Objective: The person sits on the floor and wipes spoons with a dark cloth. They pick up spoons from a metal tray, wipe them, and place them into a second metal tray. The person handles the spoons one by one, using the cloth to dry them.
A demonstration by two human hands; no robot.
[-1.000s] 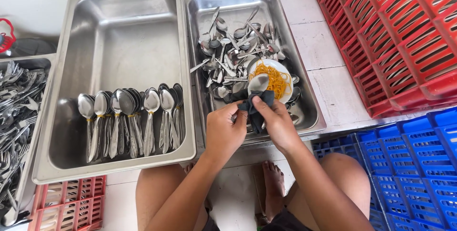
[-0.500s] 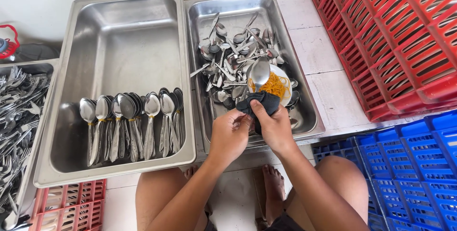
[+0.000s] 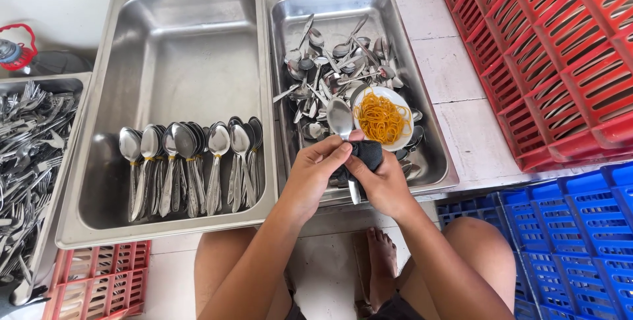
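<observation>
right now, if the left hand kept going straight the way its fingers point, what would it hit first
The left hand points up and to the right, fingertips on the spoon and dark cloth. Past those, it would probably meet the white bowl of yellow rubber bands first, though depth is unclear.

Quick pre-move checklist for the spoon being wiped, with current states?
1. Spoon held: ok, the left hand and right hand both grip it through the dark cloth.
2. Cloth around the handle: ok, bowl sticks out above, handle tip below.
3. Spoon fully dry: cannot tell.
4. Space in the left tray: ok, the far half is bare steel; bundled spoons line the near side.
5. Rubber bands at hand: ok, a pile in the white bowl.
6. Loose spoons in the right tray: ok, many there.
</observation>
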